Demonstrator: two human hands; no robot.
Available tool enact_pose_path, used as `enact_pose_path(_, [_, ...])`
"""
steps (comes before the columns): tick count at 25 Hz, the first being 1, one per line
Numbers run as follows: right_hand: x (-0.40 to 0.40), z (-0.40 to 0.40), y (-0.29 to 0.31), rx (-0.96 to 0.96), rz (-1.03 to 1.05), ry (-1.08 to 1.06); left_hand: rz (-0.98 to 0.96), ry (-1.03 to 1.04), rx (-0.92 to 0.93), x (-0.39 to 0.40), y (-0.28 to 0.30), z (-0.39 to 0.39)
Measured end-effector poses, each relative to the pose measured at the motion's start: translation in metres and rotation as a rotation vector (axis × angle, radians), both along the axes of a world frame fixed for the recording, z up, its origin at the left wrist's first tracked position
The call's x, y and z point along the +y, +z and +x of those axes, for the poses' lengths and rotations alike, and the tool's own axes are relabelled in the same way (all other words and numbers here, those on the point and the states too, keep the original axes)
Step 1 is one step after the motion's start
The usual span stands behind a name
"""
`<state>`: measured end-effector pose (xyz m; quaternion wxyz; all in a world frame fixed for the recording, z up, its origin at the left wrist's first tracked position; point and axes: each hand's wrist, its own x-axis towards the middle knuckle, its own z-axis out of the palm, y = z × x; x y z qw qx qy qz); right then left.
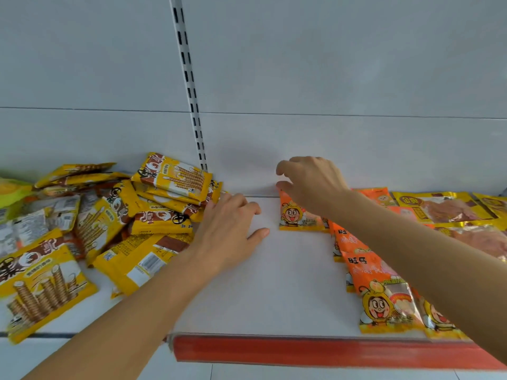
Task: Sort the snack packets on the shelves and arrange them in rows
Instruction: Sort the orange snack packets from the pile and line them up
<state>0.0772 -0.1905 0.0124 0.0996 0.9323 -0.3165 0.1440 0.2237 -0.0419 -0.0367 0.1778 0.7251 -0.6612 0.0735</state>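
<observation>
Shelf edge: red plastic price strip (315, 351) runs along the front lip of the white metal shelf (288, 283).
Front right: orange foil snack packets with a cartoon bee-hat face (384, 300) lie overlapping in a row that runs from the front lip back toward the wall, partly hidden under the right forearm.
Front left: yellow-and-brown wafer-roll packets (46, 286) lie loose, some face up, some showing barcodes, spread in an untidy heap over the left side of the shelf.
Left hand (230, 231): palm down, fingers relaxed and a little apart, fingertips touching the edge of the wafer-roll heap; thumb rests out on the bare shelf. It holds nothing.
Mid left: a stack of the same wafer-roll packets (175, 179) sits tilted on top of the heap, near the back wall.
Right hand (310, 182): thumb and fingers curled, pinching the top edge of the rearmost orange packet (296, 215), which lies at the back of the row, near the wall.
Far right: gold foil packets with a meat picture (444, 207) lie flat behind the right forearm.
Back: white panel wall with a slotted upright rail (189, 86).
</observation>
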Motion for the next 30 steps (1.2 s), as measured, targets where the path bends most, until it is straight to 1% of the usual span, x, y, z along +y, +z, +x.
enact_pose_path(1, [0.009,0.009,0.002,-0.06,0.047,0.041,-0.08,-0.024,-0.049,0.013,0.008,0.01])
enact_pose_path(3, [0.024,0.033,0.008,-0.145,0.121,0.126,-0.256,-0.034,-0.087,0.038,0.021,0.034])
enact_pose_path(4, [0.032,0.048,0.01,-0.166,0.138,0.167,-0.312,0.0,-0.089,0.052,0.026,0.049])
enact_pose_path(6, [0.052,0.079,0.014,-0.227,0.157,0.246,-0.343,0.117,-0.072,0.081,0.033,0.081])
enact_pose_path(9, [0.086,0.122,0.013,-0.315,0.169,0.36,-0.357,0.251,-0.031,0.123,0.032,0.129])
enact_pose_path(12, [0.122,0.166,0.011,-0.34,0.135,0.475,-0.332,0.356,-0.009,0.161,0.028,0.172])
enact_pose_path(15, [0.15,0.203,0.005,-0.304,0.113,0.522,-0.252,0.507,-0.03,0.191,0.022,0.21])
enact_pose_path(17, [0.168,0.224,-0.001,-0.271,0.099,0.541,-0.2,0.616,0.001,0.205,0.022,0.232])
enact_pose_path(20, [0.206,0.252,-0.011,-0.201,0.017,0.572,-0.098,0.756,0.065,0.218,0.019,0.26])
enact_pose_path(22, [0.234,0.263,-0.025,-0.083,-0.025,0.618,-0.035,0.753,0.141,0.221,0.01,0.271])
enact_pose_path(24, [0.248,0.268,-0.037,0.004,-0.022,0.609,-0.069,0.685,0.264,0.222,0.002,0.278])
enact_pose_path(27, [0.24,0.273,-0.04,0.011,0.047,0.476,-0.271,0.573,0.503,0.223,0.004,0.287])
enact_pose_path(28, [0.236,0.274,-0.04,0.022,0.051,0.44,-0.356,0.545,0.529,0.225,0.008,0.29])
enact_pose_path(30, [0.232,0.275,-0.039,0.034,0.058,0.393,-0.51,0.503,0.523,0.229,0.017,0.296])
